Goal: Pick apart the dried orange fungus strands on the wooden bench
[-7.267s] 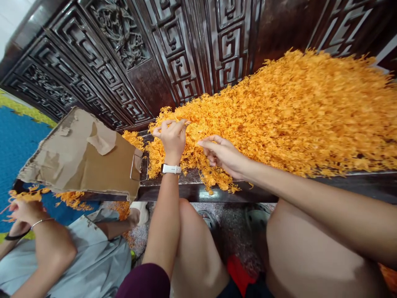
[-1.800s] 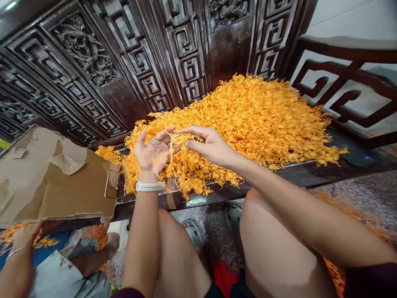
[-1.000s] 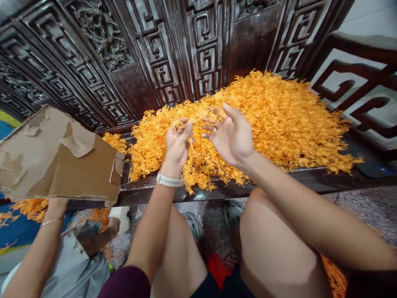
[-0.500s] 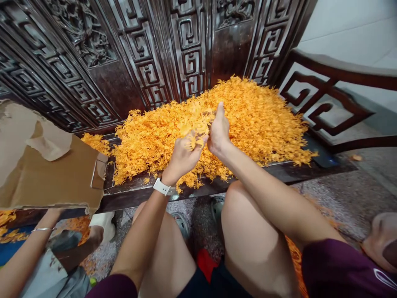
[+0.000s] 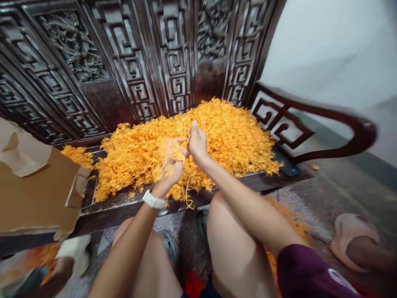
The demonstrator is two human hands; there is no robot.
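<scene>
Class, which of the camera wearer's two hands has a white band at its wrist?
The left hand, the one nearer the cardboard: a white band circles its wrist, while the right hand has a bare wrist.

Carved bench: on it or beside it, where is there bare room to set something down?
On the seat, a narrow strip along the front edge, between the cardboard box and the white watch strap. On the floor, the patch between armrest and pale sandal. The orange pile crowds the seat's middle.

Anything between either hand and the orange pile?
Nothing visible. The left hand and right hand are right at the orange pile, blurred orange bits overlapping the left. The cardboard stands off to the left and the armrest to the right, neither between.
</scene>
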